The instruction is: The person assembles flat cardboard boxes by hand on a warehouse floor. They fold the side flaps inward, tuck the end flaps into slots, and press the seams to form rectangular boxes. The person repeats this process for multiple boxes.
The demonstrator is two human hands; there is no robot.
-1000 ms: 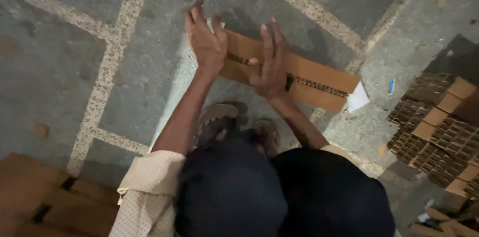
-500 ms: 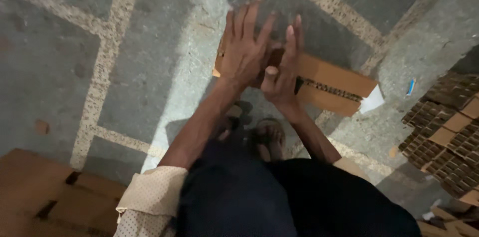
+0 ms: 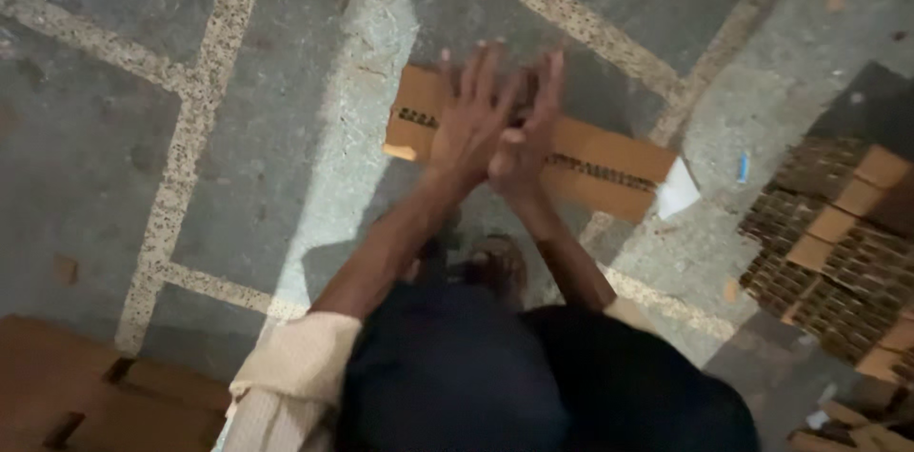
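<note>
While both palms press together above the floor [image 3: 238, 176], left hand [image 3: 473, 124] and right hand [image 3: 526, 133] have fingers spread, each grip open and empty. Beneath them lies a flat cardboard strip [image 3: 609, 167], untouched

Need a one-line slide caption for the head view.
Both hands, left and right, pressed together above a flat cardboard strip on the stone floor.

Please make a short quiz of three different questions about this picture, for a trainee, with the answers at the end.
1. True or false: the left hand and right hand are pressed together above the flat brown cardboard strip.
2. What lies at the strip's right end? A) white paper scrap B) red cup
3. Where are the stacked brown corrugated cardboard pieces?

Key: 1 true. 2 A, the white paper scrap. 3 On the grey stone floor, at the right edge.
</note>
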